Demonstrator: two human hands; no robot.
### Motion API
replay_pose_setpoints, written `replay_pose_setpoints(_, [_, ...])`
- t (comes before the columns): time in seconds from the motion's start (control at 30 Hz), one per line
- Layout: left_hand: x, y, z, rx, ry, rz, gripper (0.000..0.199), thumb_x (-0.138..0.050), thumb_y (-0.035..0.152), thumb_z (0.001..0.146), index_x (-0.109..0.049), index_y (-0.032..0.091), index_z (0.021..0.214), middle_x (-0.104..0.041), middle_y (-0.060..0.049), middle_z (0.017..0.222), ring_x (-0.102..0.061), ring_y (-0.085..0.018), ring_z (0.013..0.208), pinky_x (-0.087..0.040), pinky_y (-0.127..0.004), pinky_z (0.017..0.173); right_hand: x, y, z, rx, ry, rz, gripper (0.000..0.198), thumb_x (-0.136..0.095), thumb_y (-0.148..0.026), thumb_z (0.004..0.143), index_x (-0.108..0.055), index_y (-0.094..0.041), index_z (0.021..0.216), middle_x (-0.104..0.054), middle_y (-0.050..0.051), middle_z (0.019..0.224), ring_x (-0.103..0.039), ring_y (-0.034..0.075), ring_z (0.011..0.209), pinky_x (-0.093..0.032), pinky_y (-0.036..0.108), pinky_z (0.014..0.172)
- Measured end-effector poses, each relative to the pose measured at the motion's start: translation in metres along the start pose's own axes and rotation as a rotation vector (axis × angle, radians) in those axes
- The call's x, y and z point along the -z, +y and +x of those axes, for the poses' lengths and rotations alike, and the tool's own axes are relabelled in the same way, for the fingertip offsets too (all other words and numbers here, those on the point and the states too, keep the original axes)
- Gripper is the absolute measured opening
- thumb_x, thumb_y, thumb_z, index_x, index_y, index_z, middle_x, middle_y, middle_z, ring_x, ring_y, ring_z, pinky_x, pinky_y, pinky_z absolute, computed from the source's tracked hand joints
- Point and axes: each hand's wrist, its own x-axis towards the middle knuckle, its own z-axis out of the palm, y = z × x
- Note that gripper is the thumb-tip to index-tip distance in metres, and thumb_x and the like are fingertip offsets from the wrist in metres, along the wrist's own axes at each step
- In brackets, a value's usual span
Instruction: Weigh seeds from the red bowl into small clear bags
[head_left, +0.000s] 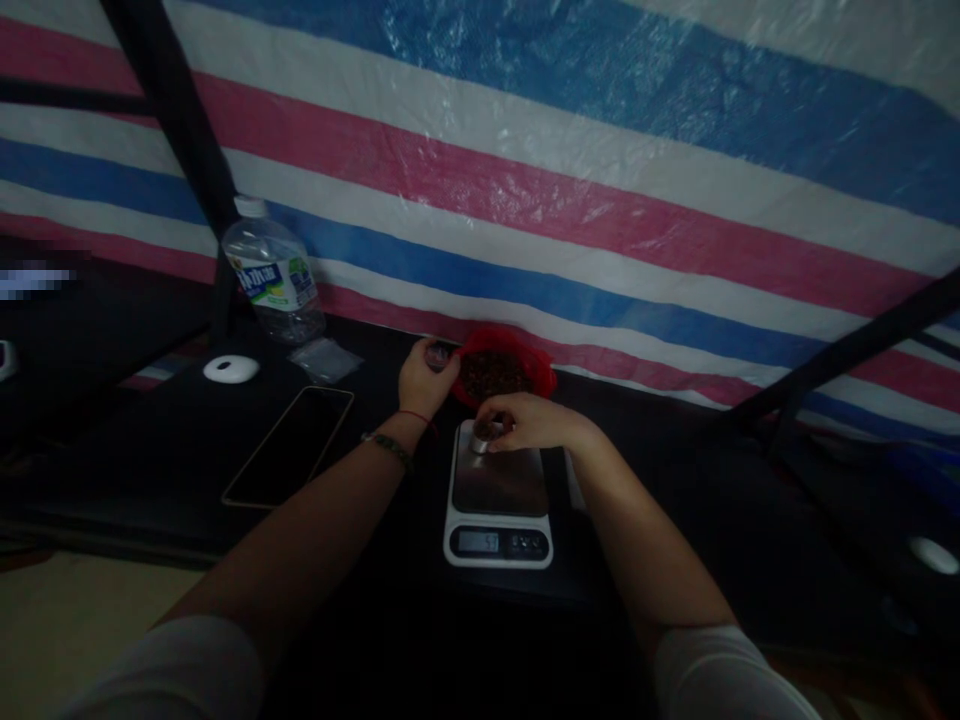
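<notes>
A white digital kitchen scale with a metal plate stands on the dark table in front of me, its display lit. My right hand is closed around a small metal cup at the far left part of the plate; something brown shows inside the cup. Behind the scale sits a red bowl with many small brown pieces in it. At the bowl's left side, my left hand is closed on a small round clear container, whose kind I cannot make out.
Left of my hands lie a phone, a clear plastic bag and a white computer mouse. A large plastic bottle stands behind them. Striped sheeting and dark frame bars rise at the back.
</notes>
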Motion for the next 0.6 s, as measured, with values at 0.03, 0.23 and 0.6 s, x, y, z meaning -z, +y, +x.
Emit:
replay_pose_setpoints(0.03, [0.001, 0.001, 0.000, -0.016, 0.015, -0.008, 0.044, -0.064, 0.040, 0.073, -0.056, 0.017, 0.110, -0.067, -0.008, 0.099, -0.064, -0.022, 0.090, -0.050, -0.034, 0.082, 0.001, 0.000, 0.000, 0.007, 0.028, 0.052, 0.034, -0.071, -0.024, 0.067, -0.066, -0.019, 0.100, -0.069, 0.002, 0.089, -0.063, 0.016, 0.077, -0.047, 0.026, 0.068])
replay_pose_setpoints(0.23, [0.008, 0.017, -0.011, -0.297, 0.021, -0.017, 0.039, -0.066, 0.033, 0.071, -0.056, 0.017, 0.105, -0.065, -0.005, 0.091, -0.064, -0.019, 0.084, -0.051, -0.031, 0.078, 0.011, 0.007, -0.002, 0.102, 0.435, 0.397, 0.038, -0.065, -0.016, 0.067, -0.058, -0.020, 0.104, -0.066, 0.004, 0.102, -0.064, 0.017, 0.092, -0.049, 0.032, 0.082])
replay_pose_setpoints(0.6, [0.008, 0.037, -0.029, -0.436, -0.300, 0.033, 0.057, -0.068, 0.033, 0.069, -0.051, 0.019, 0.121, -0.064, -0.008, 0.111, -0.062, -0.024, 0.100, -0.050, -0.036, 0.088, 0.012, 0.006, 0.000, 0.119, 0.597, 0.257, 0.036, -0.066, -0.019, 0.068, -0.057, -0.020, 0.103, -0.063, 0.003, 0.099, -0.061, 0.018, 0.089, -0.048, 0.033, 0.081])
